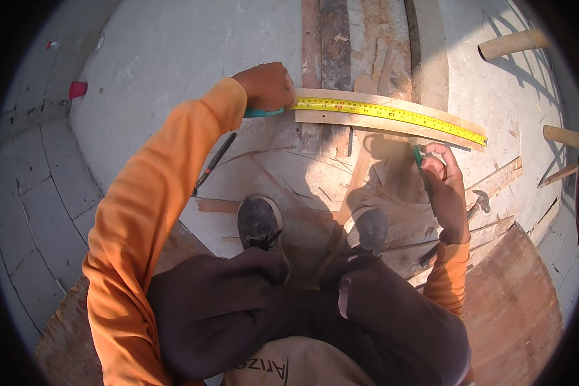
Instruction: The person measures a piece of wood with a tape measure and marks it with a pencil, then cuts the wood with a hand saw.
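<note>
Head view: at eleven o'clock the left hand [267, 87] clamps the tape measure [387, 112] case; its yellow blade already lies along the wooden strip [315, 117]. At three o'clock the right hand [445, 186] pinches a green pencil [417, 156]; no mark visible yet.

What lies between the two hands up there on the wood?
In the head view, a yellow tape measure stretches along a wooden plank from the left hand toward the right hand, which holds a green marker.

Yellow tape measure [387, 112] along wooden board [392, 122]
</note>
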`<state>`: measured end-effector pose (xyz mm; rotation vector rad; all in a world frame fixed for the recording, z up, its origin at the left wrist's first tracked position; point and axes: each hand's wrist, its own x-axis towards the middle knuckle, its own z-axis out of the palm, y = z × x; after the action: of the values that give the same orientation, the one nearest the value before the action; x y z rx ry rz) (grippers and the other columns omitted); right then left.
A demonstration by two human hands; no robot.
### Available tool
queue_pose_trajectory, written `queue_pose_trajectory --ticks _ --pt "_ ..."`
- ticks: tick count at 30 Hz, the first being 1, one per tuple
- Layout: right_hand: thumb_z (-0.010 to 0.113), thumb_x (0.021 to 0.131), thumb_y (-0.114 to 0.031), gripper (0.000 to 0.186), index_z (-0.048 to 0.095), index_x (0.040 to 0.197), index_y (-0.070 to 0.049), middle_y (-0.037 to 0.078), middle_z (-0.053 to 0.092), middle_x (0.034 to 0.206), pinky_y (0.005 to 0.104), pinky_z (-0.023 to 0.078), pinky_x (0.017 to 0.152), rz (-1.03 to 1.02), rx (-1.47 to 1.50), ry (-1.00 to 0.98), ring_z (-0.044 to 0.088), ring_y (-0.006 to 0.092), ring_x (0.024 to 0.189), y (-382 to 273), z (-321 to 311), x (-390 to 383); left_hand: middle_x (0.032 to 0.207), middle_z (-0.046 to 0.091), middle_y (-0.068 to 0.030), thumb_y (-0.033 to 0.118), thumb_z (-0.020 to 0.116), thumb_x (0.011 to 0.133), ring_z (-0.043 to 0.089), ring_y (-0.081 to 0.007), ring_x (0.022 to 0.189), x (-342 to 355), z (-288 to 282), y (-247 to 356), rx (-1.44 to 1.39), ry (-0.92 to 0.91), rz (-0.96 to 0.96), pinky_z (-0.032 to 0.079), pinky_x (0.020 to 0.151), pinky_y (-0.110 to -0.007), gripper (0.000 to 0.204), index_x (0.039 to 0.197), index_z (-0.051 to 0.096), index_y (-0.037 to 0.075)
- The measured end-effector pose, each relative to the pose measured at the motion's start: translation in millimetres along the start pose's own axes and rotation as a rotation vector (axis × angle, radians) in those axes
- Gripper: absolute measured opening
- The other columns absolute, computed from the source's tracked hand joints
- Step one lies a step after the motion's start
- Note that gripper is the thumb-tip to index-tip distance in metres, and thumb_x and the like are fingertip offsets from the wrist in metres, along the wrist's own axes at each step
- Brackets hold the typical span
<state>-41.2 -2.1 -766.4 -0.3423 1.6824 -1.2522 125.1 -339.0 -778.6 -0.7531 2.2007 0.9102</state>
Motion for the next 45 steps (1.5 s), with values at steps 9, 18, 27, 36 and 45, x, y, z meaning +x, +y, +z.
queue_pose_trajectory --ticks 9,18,27,36,45 --pt "0.053 0.097 -0.004 0.050 0.042 0.143 0.011 0.021 0.061 0.123 0.0353 0.056 0.096 0.006 0.791 -0.347 0.064 0.0244 0.109 -28 45 34 0.095 0.074 -0.0196 0.025 0.069 0.084 0.067 -0.0275 0.085 6 0 5 0.115 -0.002 -0.051 0.051 0.085 -0.035 0.029 0.099 0.079 0.002" --pt "0.054 0.103 -0.007 0.024 0.057 0.123 0.005 0.013 0.068 0.102 0.0296 0.056 0.082 -0.314 0.207 -0.180 0.071 0.0190 0.089 -7 94 65 0.092 0.074 -0.0169 0.021 0.067 0.084 0.066 -0.0218 0.082 3 -3 8 -0.011 -0.001 -0.054 0.052 0.081 -0.034 0.027 0.099 0.079 0.001" --pt "0.057 0.101 -0.008 0.020 0.058 0.119 -0.001 0.009 0.067 0.094 0.0260 0.053 0.073 -0.339 0.155 -0.058 0.069 0.0145 0.083 5 107 55 0.080 0.072 -0.0162 0.022 0.068 0.086 0.066 -0.0208 0.073 1 4 13 -0.028 0.052 0.008 0.053 0.077 -0.035 0.027 0.097 0.077 -0.002" --pt "0.057 0.101 -0.009 0.020 0.060 0.119 -0.001 0.007 0.067 0.092 0.0249 0.051 0.069 -0.354 0.161 -0.034 0.067 0.0123 0.080 13 105 56 0.077 0.071 -0.0178 0.022 0.068 0.086 0.065 -0.0209 0.071 0 1 10 -0.029 0.072 0.027 0.053 0.074 -0.035 0.029 0.096 0.076 -0.004" --pt "0.056 0.102 -0.010 0.021 0.060 0.120 0.000 0.009 0.067 0.092 0.0257 0.052 0.071 -0.351 0.202 -0.043 0.067 0.0133 0.080 12 108 61 0.075 0.071 -0.0173 0.022 0.069 0.085 0.064 -0.0216 0.067 0 -1 8 -0.004 0.084 0.048 0.052 0.073 -0.036 0.029 0.094 0.076 -0.005"
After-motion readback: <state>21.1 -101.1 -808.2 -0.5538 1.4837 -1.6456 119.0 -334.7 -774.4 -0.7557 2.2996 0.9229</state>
